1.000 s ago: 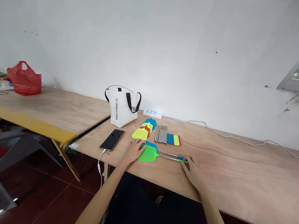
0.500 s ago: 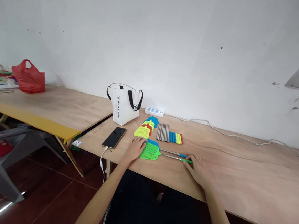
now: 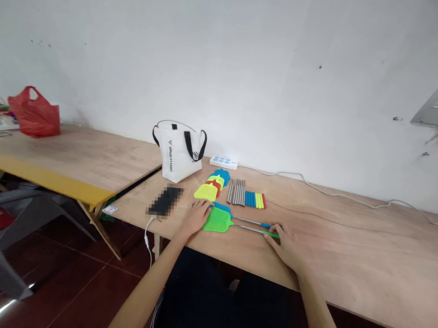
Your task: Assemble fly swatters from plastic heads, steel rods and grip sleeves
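Two fly swatters with telescopic metal shafts lie side by side on the wooden table, a green one (image 3: 217,220) nearer me and a blue one (image 3: 223,209) just beyond it. My left hand (image 3: 197,218) rests flat at the left edge of their mesh heads, fingers stretched out. At the other end, my right hand (image 3: 287,246) lies with fingers apart over the ends of the blue and green handles. Beyond them sit loose swatter heads in yellow (image 3: 204,191), red (image 3: 217,186) and blue (image 3: 224,174), several metal rods (image 3: 236,192), and a row of coloured handle sleeves (image 3: 255,199).
A pixelated phone (image 3: 166,202) on a white cable (image 3: 146,234) lies left of my left hand. Behind stand a white tote bag (image 3: 180,153) and a power strip (image 3: 223,162) against the wall. A red plastic bag (image 3: 37,114) sits on the neighbouring table (image 3: 102,150).
The view has shifted slightly, so everything sits a little further left. Both hands keep their places at the two swatters.
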Action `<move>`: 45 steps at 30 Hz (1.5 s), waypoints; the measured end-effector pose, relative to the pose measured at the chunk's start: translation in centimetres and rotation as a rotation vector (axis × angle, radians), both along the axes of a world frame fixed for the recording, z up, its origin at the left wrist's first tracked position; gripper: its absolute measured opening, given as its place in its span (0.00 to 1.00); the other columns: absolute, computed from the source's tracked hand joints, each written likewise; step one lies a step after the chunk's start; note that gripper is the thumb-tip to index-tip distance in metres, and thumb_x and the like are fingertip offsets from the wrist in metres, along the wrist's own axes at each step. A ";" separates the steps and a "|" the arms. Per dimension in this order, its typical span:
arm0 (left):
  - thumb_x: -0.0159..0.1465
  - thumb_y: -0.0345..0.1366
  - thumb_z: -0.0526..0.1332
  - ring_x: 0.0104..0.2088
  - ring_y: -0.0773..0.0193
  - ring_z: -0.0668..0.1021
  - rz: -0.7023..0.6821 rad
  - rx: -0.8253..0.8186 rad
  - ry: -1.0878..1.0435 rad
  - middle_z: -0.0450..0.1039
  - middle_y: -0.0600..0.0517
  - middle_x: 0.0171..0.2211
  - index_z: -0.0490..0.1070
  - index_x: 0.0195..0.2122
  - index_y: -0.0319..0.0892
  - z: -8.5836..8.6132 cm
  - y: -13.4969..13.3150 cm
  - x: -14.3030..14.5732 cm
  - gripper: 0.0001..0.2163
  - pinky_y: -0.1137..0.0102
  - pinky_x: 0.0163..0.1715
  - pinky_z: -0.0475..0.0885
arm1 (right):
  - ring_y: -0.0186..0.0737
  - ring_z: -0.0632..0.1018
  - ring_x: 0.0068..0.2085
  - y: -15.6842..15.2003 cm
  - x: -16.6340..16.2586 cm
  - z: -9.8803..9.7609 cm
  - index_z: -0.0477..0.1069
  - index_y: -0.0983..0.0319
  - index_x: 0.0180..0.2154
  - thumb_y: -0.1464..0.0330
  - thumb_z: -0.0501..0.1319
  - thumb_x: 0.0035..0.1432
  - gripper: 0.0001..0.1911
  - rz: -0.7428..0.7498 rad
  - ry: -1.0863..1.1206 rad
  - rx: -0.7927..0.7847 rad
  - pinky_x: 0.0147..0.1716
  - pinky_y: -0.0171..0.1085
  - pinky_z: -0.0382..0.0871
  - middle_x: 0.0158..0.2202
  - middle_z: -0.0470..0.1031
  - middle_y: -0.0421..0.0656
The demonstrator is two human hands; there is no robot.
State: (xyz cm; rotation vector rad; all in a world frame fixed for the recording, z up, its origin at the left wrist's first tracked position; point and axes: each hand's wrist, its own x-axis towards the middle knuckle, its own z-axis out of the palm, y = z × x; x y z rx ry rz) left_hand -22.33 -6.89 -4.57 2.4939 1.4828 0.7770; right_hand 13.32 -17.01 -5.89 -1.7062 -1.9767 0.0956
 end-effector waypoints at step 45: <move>0.73 0.33 0.47 0.56 0.54 0.73 0.007 -0.008 0.000 0.73 0.48 0.53 0.69 0.52 0.48 0.0 0.2 0.0 0.14 0.57 0.56 0.65 | 0.51 0.75 0.54 0.0 0.8 -0.6 0.69 0.58 0.52 0.69 0.42 0.69 0.20 -0.258 -0.199 0.013 0.51 0.48 0.66 0.54 0.74 0.51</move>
